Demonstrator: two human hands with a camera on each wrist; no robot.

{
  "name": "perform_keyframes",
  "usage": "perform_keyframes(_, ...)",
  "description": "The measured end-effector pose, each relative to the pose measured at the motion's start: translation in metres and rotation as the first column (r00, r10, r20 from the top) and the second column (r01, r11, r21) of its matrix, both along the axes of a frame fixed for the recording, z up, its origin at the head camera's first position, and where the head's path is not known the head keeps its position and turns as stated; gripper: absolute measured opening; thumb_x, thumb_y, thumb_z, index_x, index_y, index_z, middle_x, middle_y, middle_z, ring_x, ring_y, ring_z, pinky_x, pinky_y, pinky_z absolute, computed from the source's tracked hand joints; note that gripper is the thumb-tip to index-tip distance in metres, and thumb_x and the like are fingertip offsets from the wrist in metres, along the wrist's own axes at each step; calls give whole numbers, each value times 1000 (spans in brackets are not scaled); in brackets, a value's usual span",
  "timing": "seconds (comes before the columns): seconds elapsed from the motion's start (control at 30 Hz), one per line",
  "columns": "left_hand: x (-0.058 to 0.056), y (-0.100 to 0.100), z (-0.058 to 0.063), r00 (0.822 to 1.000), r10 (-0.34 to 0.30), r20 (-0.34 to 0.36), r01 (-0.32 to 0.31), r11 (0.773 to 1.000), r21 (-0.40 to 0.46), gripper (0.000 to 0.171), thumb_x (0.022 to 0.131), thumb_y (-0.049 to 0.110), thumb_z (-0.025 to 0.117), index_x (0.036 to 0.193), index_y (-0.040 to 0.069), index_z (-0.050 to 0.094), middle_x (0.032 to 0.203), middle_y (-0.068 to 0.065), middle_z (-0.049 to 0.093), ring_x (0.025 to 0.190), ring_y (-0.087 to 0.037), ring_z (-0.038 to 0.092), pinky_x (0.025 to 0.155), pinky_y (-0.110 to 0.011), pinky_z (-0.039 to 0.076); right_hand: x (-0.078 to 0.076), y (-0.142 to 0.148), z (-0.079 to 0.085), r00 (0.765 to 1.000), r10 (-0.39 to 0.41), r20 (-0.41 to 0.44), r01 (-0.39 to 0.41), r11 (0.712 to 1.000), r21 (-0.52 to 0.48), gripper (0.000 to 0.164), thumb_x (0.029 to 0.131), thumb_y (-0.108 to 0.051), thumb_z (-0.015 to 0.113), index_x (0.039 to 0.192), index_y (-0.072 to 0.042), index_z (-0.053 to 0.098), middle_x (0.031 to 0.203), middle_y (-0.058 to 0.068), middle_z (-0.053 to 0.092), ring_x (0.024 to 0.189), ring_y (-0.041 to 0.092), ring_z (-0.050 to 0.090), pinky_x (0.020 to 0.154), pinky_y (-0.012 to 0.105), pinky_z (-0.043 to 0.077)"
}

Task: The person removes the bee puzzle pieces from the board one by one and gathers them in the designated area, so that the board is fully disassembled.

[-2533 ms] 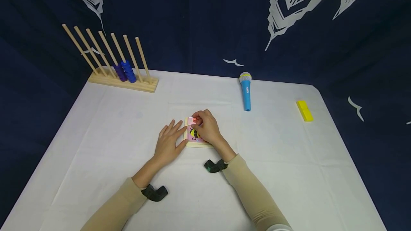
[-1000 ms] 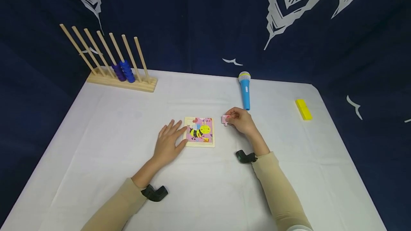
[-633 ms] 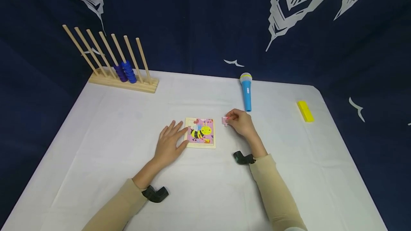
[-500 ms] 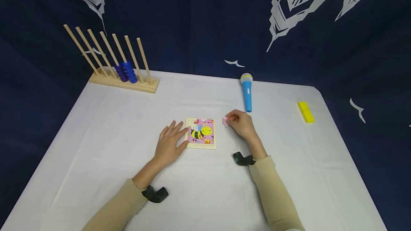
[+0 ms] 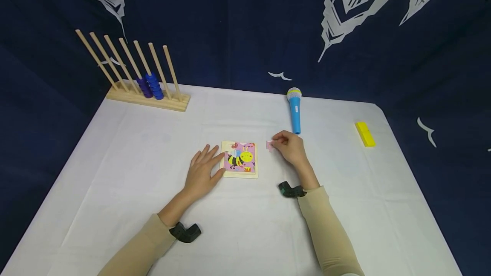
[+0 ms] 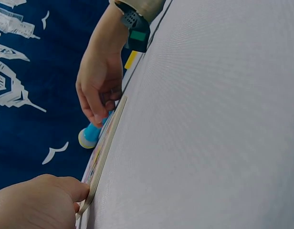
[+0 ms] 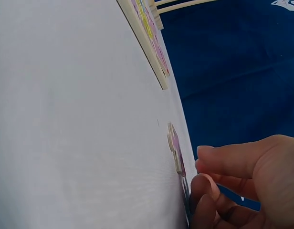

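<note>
A person's left hand (image 5: 201,171) lies with fingers spread and released against the left edge of a pale wooden puzzle board (image 5: 239,175) at the centre of a bench (image 5: 134,161) draped in white cloth. The board's glossy inlay shows a yellow-and-black bee on pink; its far left corner is bare wood with a small red print. A thin, knobbed puzzle piece (image 7: 176,149), pink-faced with pale edges, sits just right of the board. The right hand (image 5: 291,148) is beside it, fingers loosely bent and released, clear of the piece in the right wrist view. Two and a half seconds earlier that hand worked over the board's far left corner, where pink then showed; the left hand is little changed. At far left stands a wooden peg rack (image 5: 147,100) with ribbed blue and purple beads (image 5: 154,86). A blue toy microphone (image 5: 294,112), its small label unreadable, lies at the far side, with a smooth yellow block (image 5: 365,134) at right.
</note>
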State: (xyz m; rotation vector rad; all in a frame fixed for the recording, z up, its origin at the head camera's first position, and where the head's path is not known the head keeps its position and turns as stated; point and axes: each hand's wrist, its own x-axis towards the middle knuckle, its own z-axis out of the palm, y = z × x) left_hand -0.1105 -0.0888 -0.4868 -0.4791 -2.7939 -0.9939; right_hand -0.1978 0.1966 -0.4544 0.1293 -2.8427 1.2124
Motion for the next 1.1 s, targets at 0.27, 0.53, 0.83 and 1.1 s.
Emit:
perform_keyframes(0.27,1,-1,0,1000,-2,-1,2,1000,5,45,91,21,67,134,6,60,150,-18,45,147,-38,27,118,-57,17,1,-3,8,999,-42,11,43,997,-60,12,88,-6,67,98,0,70,80,12,63,65,14,52,56,18,41)
perform_keyframes(0.53,0,-2,1,1000,3,0,-3,1000,-11,46,91,22,67,135,7,59,150,-18,44,147,-38,27,118,-56,17,8,-30,17,999,31,41,-24,989,-149,22,89,-6,68,109,0,67,87,11,61,66,17,58,56,19,49)
perform_keyframes(0.83,-1,-1,0,1000,0,3,0,1000,-23,46,92,23,65,135,8,59,150,-17,44,147,-37,27,118,-56,17,14,-68,21,982,185,35,-179,975,-134,31,85,-8,71,115,-2,66,102,14,60,70,17,52,63,23,44)
perform_keyframes(1.1,-2,-2,-1,1000,-6,-5,6,999,-37,46,92,25,65,135,8,59,150,-17,45,147,-38,28,118,-56,18,13,-80,14,980,190,63,-179,973,-144,34,84,-9,74,117,-5,66,106,13,60,71,17,52,63,23,44)
